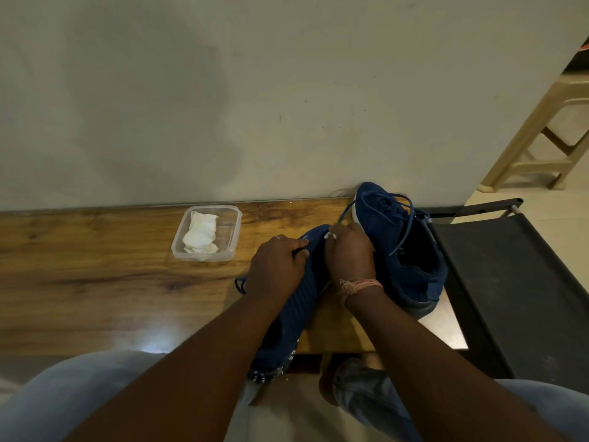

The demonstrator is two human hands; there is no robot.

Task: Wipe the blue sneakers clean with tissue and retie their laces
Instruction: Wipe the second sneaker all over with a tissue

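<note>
1. The near blue sneaker (299, 301) lies on the wooden table (95, 282), its long axis running from the near edge, where its heel overhangs, toward the far right, toe pointing away.
2. The left hand (275, 266) grips this sneaker's toe end from the left, fingers curled over the upper.
3. The right hand (349, 250) is just right of the toe, fingers closed, pinching a small white piece of tissue (330, 235) against the shoe.
4. The second blue sneaker (401, 247) stands just right of the right hand, toe toward the wall, its laces (404, 218) loose.
5. Left of the hands, well apart, a clear plastic container (206, 232) holds crumpled white tissue (200, 232).
6. A black chair (510, 282) stands right of the table; a beige plastic stool (548, 132) stands farther off.
</note>
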